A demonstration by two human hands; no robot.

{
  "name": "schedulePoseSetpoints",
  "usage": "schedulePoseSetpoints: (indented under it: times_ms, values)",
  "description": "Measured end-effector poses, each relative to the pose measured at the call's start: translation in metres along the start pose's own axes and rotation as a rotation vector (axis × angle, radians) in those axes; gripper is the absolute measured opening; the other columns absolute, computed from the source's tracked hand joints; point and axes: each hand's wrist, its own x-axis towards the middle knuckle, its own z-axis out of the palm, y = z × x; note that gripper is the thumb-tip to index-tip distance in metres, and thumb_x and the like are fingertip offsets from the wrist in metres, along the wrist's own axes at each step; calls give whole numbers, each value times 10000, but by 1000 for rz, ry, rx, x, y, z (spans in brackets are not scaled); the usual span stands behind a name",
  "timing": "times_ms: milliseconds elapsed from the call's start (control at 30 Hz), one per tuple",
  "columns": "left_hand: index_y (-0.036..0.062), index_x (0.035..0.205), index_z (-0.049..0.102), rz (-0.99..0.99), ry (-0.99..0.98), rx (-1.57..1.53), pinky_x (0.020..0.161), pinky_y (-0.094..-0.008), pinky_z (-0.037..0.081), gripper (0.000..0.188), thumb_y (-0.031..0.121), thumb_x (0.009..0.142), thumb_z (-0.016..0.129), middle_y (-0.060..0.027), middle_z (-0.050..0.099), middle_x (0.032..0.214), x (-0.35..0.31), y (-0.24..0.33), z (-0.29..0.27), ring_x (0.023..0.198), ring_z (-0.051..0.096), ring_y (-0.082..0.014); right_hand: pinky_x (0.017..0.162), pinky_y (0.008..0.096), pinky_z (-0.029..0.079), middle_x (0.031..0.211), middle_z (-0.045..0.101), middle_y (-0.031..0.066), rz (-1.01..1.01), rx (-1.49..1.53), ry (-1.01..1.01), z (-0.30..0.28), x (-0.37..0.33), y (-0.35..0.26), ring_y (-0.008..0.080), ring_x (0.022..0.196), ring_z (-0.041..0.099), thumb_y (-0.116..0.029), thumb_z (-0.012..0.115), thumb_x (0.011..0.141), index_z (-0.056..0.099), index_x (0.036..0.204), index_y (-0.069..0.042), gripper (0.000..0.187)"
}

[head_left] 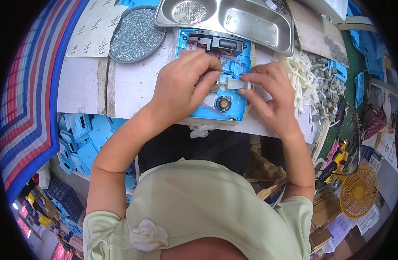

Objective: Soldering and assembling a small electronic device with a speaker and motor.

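A blue plastic housing [237, 110] lies face-down on the table before me, with red and yellow wires, a black module [227, 44] along its far side and a round speaker [223, 103] near its close edge. My right hand [275, 95] grips a white plastic piece [236, 84] between thumb and fingers, over the right half of the housing. Just left of that piece, my left hand [186, 84] is closed in a pinch inside the housing. Its fingers hide most of what they hold; only a small dark and pale bit shows at the fingertips.
At the far left stands a grey round tray [137, 34] full of small screws. A steel compartment tray [255, 28] sits behind the housing, with small metal parts. White plastic pieces [300, 78] are heaped at the right. Blue housings [84, 141] are stacked below the table's left edge.
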Motion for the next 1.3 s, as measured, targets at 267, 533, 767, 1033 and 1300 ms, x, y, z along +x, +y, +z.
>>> schedulePoseSetpoints:
  times_ms: [267,533,767,1033,1300]
  values:
    - [5,947,657,19,-43,10,679,-346,513,77,-4,880,693,-113,665,888,-1,1,-2,772,640,-277,769,358,479,963,675,66,30,143,66,20,-14,12,268,926,574,-113,879,707,759,999,-83,317]
    - [27,1056,668,-13,-66,-74,671,-324,511,224,42,847,748,-80,666,989,6,0,-24,757,609,-213,716,356,498,927,674,72,65,-29,-84,-11,21,-4,262,828,594,-147,851,756,753,1008,-89,276]
    - [50,1002,698,116,-219,330,781,-415,555,174,114,852,758,-104,660,1048,52,-50,-72,915,679,-329,673,388,557,881,726,91,146,-541,24,-15,30,43,289,770,710,-97,745,860,710,968,-78,114]
    - [39,990,698,176,-204,392,749,-383,556,123,59,873,729,-111,674,966,69,-66,-74,856,684,-315,610,413,538,855,708,70,145,-596,-59,-14,38,52,294,729,700,-181,721,894,674,913,-113,85]
    - [5,956,693,193,-224,363,725,-377,547,89,41,880,722,-119,663,919,87,-69,-72,812,676,-320,644,435,542,892,714,96,157,-583,-67,-18,46,67,328,754,697,-191,714,903,678,972,-110,112]
